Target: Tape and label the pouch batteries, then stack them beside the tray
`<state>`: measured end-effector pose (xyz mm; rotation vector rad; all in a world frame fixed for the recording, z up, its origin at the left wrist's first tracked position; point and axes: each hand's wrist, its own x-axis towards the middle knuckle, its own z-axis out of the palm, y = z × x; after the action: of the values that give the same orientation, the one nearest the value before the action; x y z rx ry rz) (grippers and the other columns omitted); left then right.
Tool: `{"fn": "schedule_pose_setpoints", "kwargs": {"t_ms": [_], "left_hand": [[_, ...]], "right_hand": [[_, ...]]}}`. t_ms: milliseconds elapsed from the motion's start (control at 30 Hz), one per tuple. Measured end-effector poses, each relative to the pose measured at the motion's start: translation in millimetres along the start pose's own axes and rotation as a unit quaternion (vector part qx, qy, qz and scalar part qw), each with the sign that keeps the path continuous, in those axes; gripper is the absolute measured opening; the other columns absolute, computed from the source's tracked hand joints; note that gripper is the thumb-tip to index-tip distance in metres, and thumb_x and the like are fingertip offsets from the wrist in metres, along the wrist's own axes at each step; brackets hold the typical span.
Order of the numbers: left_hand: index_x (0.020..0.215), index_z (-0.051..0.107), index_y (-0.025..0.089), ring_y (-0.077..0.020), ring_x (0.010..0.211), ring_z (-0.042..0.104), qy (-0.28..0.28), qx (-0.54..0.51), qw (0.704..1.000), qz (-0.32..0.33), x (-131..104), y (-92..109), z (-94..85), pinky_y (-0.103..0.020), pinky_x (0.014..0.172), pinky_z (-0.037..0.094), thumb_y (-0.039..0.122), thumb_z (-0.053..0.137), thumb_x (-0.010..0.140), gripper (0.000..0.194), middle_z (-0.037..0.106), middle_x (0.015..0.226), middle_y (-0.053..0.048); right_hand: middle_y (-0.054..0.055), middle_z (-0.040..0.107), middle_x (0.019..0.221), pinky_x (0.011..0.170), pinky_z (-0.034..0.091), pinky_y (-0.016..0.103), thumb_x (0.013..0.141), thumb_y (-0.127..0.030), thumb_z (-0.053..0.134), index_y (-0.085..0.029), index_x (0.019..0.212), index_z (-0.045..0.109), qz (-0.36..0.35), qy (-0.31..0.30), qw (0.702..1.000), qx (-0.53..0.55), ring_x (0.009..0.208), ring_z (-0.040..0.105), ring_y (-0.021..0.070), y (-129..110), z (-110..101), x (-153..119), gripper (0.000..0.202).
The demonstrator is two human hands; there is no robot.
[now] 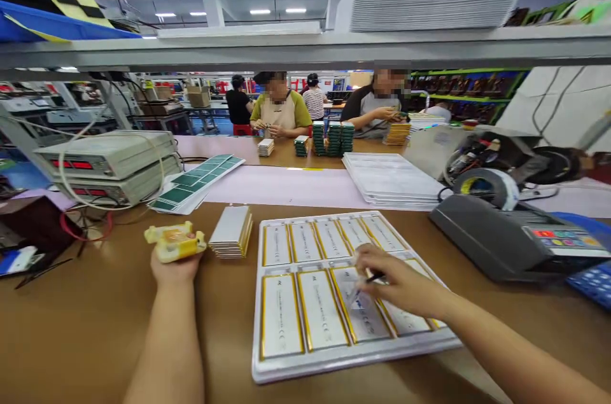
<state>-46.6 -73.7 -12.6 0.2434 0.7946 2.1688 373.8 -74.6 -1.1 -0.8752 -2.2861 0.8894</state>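
Head view: left hand (174, 269) grasps yellow block (175, 243); right hand (398, 284) pinches pen-like tool (375, 277) over flat batteries (280, 315), probably light, stiff, easily dented; best held by edges.

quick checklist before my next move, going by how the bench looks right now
1. Left hand free: not ok, it holds a yellow block.
2. Dark slim tool in right hand: ok.
3. Tool tip touching a flat pack below: cannot tell, blurred.
4. White tray lying flat on the brown table: ok.
5. White stack standing upright left of the tray: ok.
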Motion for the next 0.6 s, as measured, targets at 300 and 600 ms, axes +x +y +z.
{"fn": "schedule_pose_setpoints", "kwargs": {"t_ms": [300, 600], "left_hand": [[0.077, 0.054, 0.023, -0.0171, 0.066, 0.057, 0.037, -0.045, 0.998, -0.006, 12.3, 1.8, -10.4, -0.034, 0.056, 0.046, 0.039, 0.029, 0.073, 0.029, 0.058, 0.078, -0.005], [0.067, 0.057, 0.018, -0.0128, 0.059, 0.057, 0.005, 0.014, 1.000, -0.005, -1.7, 7.6, -2.2, -0.033, 0.053, 0.045, 0.035, 0.022, 0.076, 0.040, 0.058, 0.064, 0.000]], "right_hand": [[0.000, 0.053, 0.080, 0.045, 0.031, 0.026, 0.043, -0.041, 0.075, -0.026, 0.070, 0.055, 0.017, -0.097, 0.987, -0.124, 0.058, 0.046, 0.0140, -2.3, 57.1, 51.9, 0.037], [-0.001, 0.059, 0.075, 0.056, 0.039, 0.028, 0.073, -0.039, 0.051, -0.026, 0.078, 0.052, 0.097, 0.064, 0.988, -0.106, 0.067, 0.053, 0.0168, 5.9, 58.3, 58.8, 0.014]]}}
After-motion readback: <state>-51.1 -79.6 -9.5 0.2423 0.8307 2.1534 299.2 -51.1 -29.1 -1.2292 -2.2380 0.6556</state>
